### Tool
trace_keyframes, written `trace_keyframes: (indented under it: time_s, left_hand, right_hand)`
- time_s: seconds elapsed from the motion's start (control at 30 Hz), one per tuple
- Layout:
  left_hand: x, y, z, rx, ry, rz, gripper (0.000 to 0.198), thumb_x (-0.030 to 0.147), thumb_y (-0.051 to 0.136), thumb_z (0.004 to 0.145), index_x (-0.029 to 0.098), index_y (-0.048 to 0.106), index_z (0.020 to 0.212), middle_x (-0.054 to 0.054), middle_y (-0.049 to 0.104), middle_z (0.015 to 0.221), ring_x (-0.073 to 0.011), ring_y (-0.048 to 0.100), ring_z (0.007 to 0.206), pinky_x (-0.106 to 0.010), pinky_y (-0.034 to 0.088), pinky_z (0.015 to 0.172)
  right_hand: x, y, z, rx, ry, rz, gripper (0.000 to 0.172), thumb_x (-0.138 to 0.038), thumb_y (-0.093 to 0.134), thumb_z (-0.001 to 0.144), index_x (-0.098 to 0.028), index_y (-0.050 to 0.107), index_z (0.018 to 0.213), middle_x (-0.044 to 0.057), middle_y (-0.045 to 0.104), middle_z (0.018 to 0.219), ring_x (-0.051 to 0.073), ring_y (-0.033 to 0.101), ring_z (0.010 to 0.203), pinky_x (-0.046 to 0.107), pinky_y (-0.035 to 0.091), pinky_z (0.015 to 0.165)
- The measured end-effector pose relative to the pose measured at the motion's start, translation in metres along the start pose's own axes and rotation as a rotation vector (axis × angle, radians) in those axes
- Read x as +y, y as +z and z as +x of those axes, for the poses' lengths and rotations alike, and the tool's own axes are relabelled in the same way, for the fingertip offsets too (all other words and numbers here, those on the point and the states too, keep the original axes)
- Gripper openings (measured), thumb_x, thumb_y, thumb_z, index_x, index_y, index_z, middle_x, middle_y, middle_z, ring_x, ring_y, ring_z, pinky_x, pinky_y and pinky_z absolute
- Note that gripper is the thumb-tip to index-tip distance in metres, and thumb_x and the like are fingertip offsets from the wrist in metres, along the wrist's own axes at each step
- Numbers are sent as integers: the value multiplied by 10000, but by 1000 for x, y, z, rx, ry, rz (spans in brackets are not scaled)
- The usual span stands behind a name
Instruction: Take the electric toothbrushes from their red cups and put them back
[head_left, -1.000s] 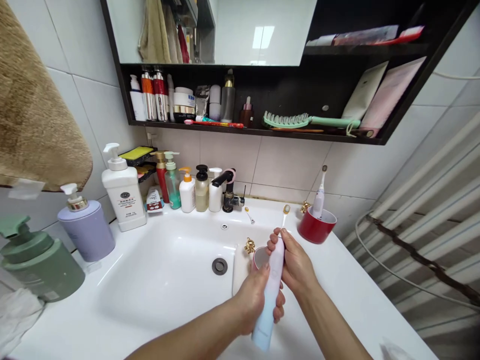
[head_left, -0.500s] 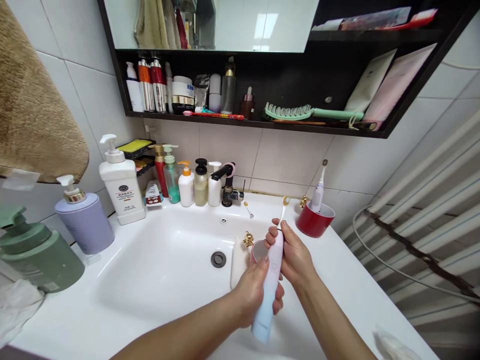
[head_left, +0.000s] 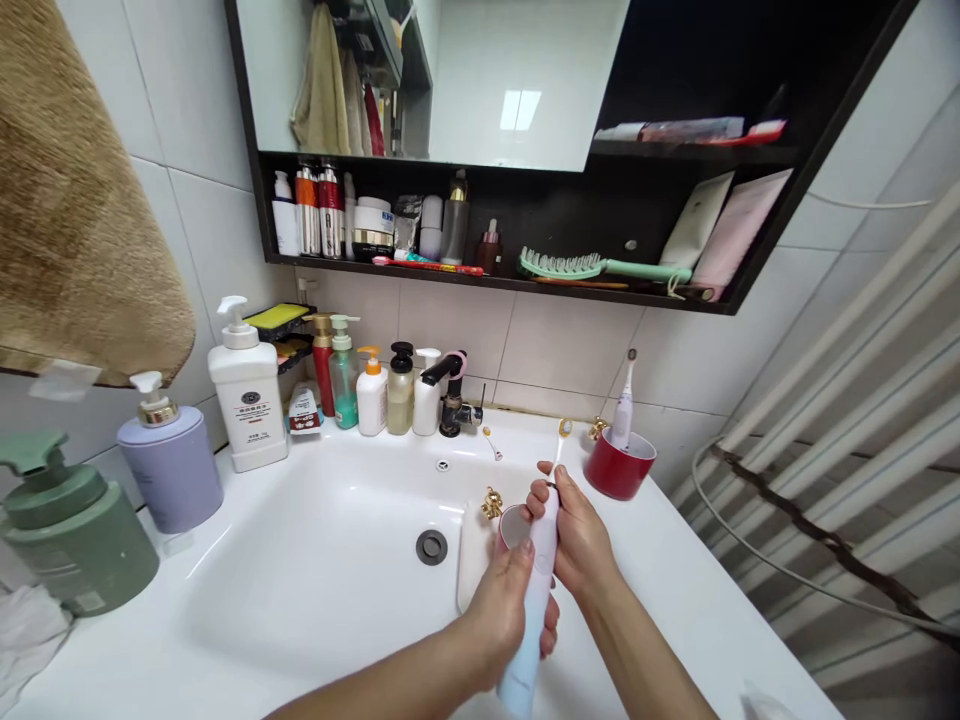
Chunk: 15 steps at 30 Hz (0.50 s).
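A white and pale-blue electric toothbrush stands nearly upright over the right side of the white sink, its small brush head pointing up. My left hand is wrapped round its lower body. Round the upper part of the handle, just under the neck, my right hand is closed. Behind the hands stands a pink cup with a gold ornament on it.
A red cup holding another electric toothbrush stands at the right rear. Pump bottles and a black tap line the back of the sink. A shelf above holds cosmetics and a green hairbrush. A brown towel hangs left.
Both hands stay on the toothbrush in the same grip. The camera view has tipped slightly, so the hands and brush sit a little lower and more to the left in the picture.
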<state>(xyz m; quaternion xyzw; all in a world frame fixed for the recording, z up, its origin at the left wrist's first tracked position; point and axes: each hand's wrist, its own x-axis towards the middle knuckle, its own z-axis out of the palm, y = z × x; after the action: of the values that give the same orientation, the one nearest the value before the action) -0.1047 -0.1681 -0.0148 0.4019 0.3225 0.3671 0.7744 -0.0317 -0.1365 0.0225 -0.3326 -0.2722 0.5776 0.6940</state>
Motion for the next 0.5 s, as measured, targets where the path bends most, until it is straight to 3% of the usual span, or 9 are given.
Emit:
trace_keyframes:
  time_s: [0.2, 0.37, 0.5]
  left_hand:
    - [-1, 5, -14, -26, 30, -7, 550, 652, 237, 566, 150, 350, 760, 53, 398, 403, -65, 353, 286, -202, 245, 345]
    - [-7, 13, -43, -43, -1, 10, 548, 658, 246, 557, 151, 357, 735, 42, 420, 418, -60, 355, 298, -199, 243, 358]
    - [-16, 14, -62, -11, 3, -32, 503, 638, 274, 569, 164, 346, 722, 52, 416, 432, -51, 357, 311, -191, 238, 376]
  right_hand:
    - [-9, 3, -33, -35, 51, -39, 243, -365, 462, 645, -183, 468, 807, -28, 486, 529, 89, 447, 461, 243, 387, 470]
    - [-15, 7, -65, -12, 19, -18, 197, -351, 473, 640, -201, 458, 767, -47, 468, 498, 83, 429, 431, 232, 373, 437]
    - [-5, 10, -78, -27, -11, -20, 182, -358, 469, 642, -204, 447, 737, -61, 442, 471, 67, 396, 394, 205, 344, 397]
